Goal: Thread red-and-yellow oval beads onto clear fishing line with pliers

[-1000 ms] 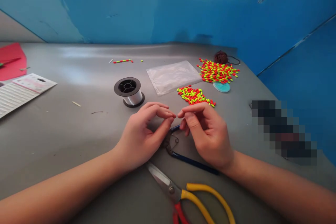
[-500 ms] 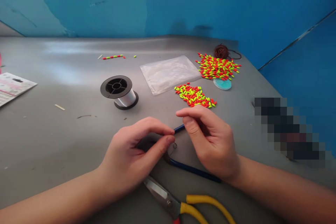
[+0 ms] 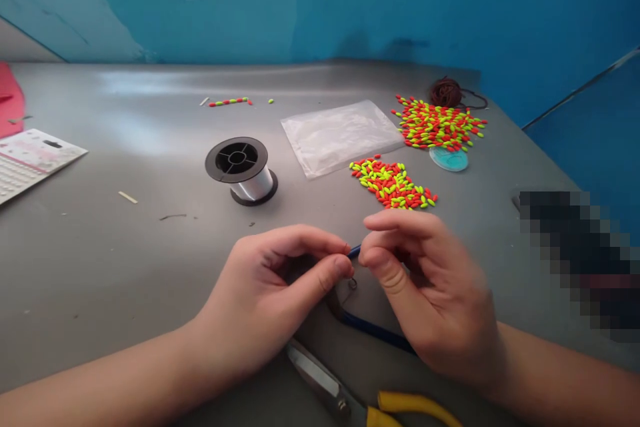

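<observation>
My left hand [image 3: 280,287] is closed in a pinch, thumb against index finger. Whatever it holds is too small or hidden to make out. Close by on the right, my right hand [image 3: 425,287] has its thumb pressed to a bent finger, while the index finger stretches out above. I cannot see what is between them. Beneath both hands lie blue-handled pliers [image 3: 375,330], partly covered, with a small wire coil [image 3: 353,283] between the handles. Scissors [image 3: 320,377] with yellow handles lie below my left hand. Beyond my right hand is a pile of red and yellow-green beads [image 3: 393,183].
A spool of clear line [image 3: 253,187] stands left of a clear plastic bag [image 3: 340,137]. Farther right are a larger bead pile [image 3: 440,123], a turquoise disc [image 3: 449,159] and brown yarn [image 3: 446,92]. A bead row [image 3: 230,102] lies at the back, a white card [image 3: 37,160] at left.
The view has turned slightly left, so the table items appear farther right. My right thumb and fingers have come closer to my left fingertips. My left hand keeps its pinch.
</observation>
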Available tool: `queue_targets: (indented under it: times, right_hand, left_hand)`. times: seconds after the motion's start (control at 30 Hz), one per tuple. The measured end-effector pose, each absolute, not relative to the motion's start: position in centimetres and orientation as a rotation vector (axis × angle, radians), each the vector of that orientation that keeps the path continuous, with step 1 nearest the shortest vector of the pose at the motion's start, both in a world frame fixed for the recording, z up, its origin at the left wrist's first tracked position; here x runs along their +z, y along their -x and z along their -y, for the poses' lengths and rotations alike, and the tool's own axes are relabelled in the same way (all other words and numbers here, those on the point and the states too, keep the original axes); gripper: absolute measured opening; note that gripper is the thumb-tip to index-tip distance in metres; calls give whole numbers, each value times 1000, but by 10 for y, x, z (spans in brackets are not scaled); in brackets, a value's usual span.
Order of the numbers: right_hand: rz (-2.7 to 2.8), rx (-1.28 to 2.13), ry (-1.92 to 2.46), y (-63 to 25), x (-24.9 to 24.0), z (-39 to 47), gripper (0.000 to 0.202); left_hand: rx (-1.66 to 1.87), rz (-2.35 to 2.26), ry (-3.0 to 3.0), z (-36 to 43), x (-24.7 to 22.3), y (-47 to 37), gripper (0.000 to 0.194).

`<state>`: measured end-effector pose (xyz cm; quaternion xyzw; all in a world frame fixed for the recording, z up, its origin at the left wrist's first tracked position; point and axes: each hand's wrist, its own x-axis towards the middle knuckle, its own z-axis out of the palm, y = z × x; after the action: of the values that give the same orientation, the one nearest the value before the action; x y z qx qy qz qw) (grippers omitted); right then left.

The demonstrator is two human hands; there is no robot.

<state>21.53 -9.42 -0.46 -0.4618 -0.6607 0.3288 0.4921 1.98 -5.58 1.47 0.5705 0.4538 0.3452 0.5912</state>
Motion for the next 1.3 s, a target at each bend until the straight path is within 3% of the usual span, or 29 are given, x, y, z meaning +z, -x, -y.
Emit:
queue_targets:
  times: [0.2, 0.63, 0.9, 1.3]
  right_hand:
    - [1688, 664, 1220, -215, 1, 92, 18]
    - [1716, 671, 1256, -213, 2, 86, 14]
    - [1604, 808, 1179, -215, -6, 93, 31]
    - [1658, 845, 1183, -213, -6, 92, 23]
  left_hand:
    - [836, -1000, -1369, 55, 12, -19, 2]
    - [828, -1012, -1443, 53, 11, -17, 6]
    - [820, -1005, -1362, 52, 12, -19, 2]
    - [773, -1005, -1386, 51, 15, -18, 8]
